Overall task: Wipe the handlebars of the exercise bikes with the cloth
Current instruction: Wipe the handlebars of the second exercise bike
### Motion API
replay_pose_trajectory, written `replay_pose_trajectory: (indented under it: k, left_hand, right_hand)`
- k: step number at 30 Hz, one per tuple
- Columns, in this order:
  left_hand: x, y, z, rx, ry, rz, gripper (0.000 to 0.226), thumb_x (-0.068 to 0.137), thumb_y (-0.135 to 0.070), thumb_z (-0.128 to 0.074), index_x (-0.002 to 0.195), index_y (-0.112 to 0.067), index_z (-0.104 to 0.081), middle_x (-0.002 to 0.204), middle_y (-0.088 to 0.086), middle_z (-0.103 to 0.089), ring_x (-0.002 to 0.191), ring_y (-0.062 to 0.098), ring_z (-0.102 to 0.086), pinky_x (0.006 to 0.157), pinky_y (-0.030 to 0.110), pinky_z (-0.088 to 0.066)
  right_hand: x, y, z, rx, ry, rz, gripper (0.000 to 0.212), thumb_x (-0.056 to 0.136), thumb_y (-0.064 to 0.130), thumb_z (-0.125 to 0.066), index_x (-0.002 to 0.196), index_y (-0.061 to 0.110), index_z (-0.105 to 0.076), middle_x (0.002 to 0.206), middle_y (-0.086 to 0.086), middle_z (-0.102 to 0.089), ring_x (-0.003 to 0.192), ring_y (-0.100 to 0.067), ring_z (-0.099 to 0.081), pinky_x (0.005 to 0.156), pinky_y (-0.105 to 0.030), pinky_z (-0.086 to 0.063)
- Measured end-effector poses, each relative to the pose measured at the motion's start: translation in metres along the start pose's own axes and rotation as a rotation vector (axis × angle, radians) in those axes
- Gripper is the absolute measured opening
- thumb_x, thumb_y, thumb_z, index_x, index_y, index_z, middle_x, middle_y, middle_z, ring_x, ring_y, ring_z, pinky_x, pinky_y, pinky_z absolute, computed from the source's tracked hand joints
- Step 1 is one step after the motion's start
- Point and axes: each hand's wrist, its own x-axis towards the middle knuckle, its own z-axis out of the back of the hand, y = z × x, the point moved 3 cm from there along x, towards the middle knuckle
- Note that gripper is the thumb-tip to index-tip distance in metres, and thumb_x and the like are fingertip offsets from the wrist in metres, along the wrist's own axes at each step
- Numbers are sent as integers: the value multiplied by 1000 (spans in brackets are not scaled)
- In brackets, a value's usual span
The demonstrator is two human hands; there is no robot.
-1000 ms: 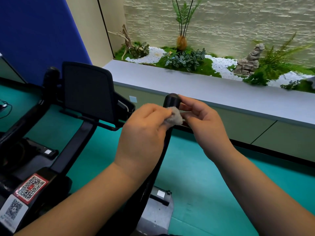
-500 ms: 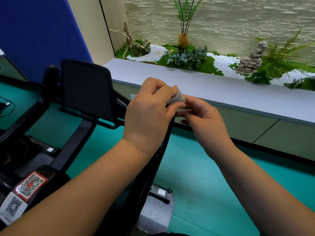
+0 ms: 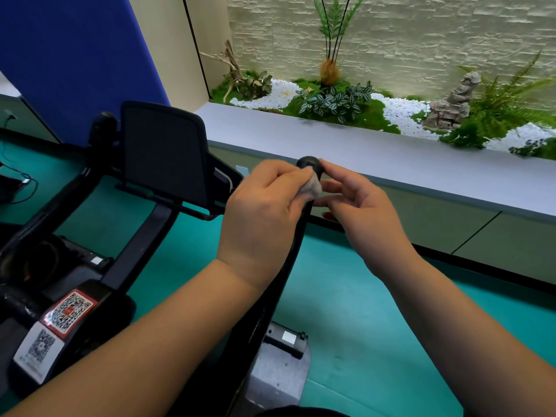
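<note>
Now one small grey cloth (image 3: 311,185) is pinched by the left hand (image 3: 264,218) against one black handlebar (image 3: 310,162); the right hand (image 3: 361,206), fingers loosely curled, holds nothing.

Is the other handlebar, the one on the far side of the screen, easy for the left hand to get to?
Probably yes. The left hand grips the cloth on the near handlebar; the far handlebar stands uncovered beyond the screen, so the hand would likely swing around that.

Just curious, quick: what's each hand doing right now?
Left hand: grips the cloth against the handlebar.
Right hand: fingers loosely curled, holding nothing visible.
</note>
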Motion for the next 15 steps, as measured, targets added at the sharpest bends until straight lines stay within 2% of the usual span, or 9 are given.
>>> replay_pose_trajectory:
  k: [4, 9, 12, 15]
  left_hand:
    - [-12, 4, 2, -28, 41, 7, 19, 86, -14, -69, 103, -7, -73, 94, 7, -66, 84, 19, -63, 79, 29, -52]
    - [-40, 5, 17, -110, 134, -8, 14, 84, -13, -71, 97, -9, -74, 93, 2, -68, 85, 15, -64, 78, 32, -53]
    - [-15, 3, 14, -91, 129, -19, 9, 85, -12, -71, 93, -10, -72, 91, 1, -68, 84, 16, -63, 76, 33, -52]
    - [21, 1, 2, -49, 56, 36, 11, 83, -12, -68, 94, -12, -70, 89, 2, -67, 85, 17, -59, 75, 34, -49]
  right_hand:
    - [-5, -1, -3, 16, 15, -9, 60, 92, -10, -44, 133, 34, -52, 103, 1, -70, 83, -4, -68, 74, -18, -52]
    - [-11, -1, -7, 3, 16, -11, 59, 94, 1, -51, 130, 47, -47, 109, 0, -68, 97, -18, -66, 84, -36, -53]
    - [-10, -2, -7, 10, -4, -19, 56, 93, -1, -52, 133, 38, -48, 106, 0, -69, 90, -11, -68, 82, -30, -53]
    - [-13, -4, -6, 51, -16, -49, 51, 93, -5, -50, 134, 26, -49, 105, 0, -70, 88, -9, -70, 79, -24, -54]
